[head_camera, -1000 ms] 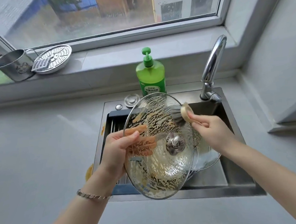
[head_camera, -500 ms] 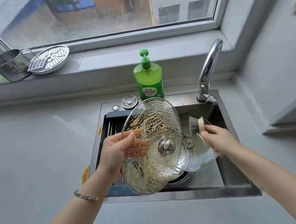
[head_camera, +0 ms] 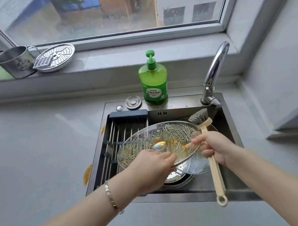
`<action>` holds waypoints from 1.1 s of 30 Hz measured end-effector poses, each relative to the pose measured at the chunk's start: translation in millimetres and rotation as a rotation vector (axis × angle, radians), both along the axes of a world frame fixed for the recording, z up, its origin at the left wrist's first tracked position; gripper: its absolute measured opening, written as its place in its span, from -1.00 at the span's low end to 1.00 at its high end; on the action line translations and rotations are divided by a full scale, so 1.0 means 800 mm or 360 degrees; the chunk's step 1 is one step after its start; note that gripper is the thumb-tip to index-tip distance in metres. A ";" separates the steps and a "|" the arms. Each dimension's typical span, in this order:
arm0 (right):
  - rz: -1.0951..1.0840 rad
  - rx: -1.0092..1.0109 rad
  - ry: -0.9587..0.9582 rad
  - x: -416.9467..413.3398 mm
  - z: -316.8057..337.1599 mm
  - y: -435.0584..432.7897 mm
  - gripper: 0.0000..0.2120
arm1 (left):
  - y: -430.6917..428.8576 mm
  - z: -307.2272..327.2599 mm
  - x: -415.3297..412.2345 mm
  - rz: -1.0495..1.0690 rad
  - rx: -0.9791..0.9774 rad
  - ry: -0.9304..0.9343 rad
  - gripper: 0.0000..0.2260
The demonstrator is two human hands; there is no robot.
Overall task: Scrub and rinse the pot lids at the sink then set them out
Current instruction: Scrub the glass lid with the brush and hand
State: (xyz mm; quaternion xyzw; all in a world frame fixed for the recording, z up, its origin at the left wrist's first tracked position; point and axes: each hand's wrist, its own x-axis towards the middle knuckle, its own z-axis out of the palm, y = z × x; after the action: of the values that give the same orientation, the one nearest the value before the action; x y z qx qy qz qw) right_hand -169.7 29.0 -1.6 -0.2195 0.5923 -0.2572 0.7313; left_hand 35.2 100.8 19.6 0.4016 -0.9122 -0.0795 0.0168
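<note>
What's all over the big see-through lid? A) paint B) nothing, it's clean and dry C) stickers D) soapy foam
D: the glass lid, held over the sink, is streaked all over with whitish suds, with a little orange residue near its metal knob.

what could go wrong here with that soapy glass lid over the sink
The glass lid is covered in suds and the left hand holds it only at its near rim, so it could slip onto the lid below. The right hand also grips the brush, so it may steady little.
</note>
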 end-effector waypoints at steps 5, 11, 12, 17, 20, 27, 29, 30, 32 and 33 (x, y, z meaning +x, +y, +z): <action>-0.0007 -0.0284 0.0197 -0.033 -0.027 0.013 -0.74 | -0.016 -0.032 0.049 0.0540 0.0609 0.0299 -0.44; 0.0224 -0.0297 0.0106 -0.082 -0.026 0.015 -0.59 | -0.054 -0.042 0.108 0.1742 0.1905 0.1570 -0.16; 0.0310 -0.0284 0.0085 -0.086 -0.024 0.014 -0.56 | -0.052 -0.040 0.111 0.1568 0.2212 0.1622 -0.25; 0.0501 -0.0334 0.0213 -0.081 -0.016 0.006 -0.61 | -0.024 -0.044 0.103 0.0833 0.2873 0.1831 -0.22; 0.0650 -0.0684 0.1003 -0.066 -0.019 0.003 -0.60 | -0.006 -0.040 0.085 0.0795 0.2864 0.1932 -0.13; 0.1476 -0.1297 0.1854 -0.001 -0.020 0.056 -0.57 | 0.017 -0.032 0.056 0.1005 0.2534 0.2070 -0.07; 0.1533 -0.1498 0.1450 0.030 -0.017 0.093 -0.54 | 0.021 -0.029 0.053 0.1072 0.2449 0.2106 -0.06; 0.1512 -0.1540 0.1299 0.036 -0.019 0.101 -0.54 | 0.022 -0.027 0.053 0.1107 0.2414 0.2129 -0.05; 0.1360 -0.1462 0.1330 0.028 -0.023 0.079 -0.57 | 0.025 -0.022 0.054 0.1128 0.2340 0.2123 -0.05; 0.1257 -0.1335 0.1433 0.018 -0.024 0.063 -0.59 | 0.026 -0.020 0.054 0.1116 0.2307 0.2105 -0.05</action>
State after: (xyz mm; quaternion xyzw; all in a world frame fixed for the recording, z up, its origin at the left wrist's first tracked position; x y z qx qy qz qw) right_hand -155.1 79.0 -21.0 -0.7627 0.5641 -0.0643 0.3096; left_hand 78.2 121.4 3.5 0.4342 -0.2867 -0.8032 0.2902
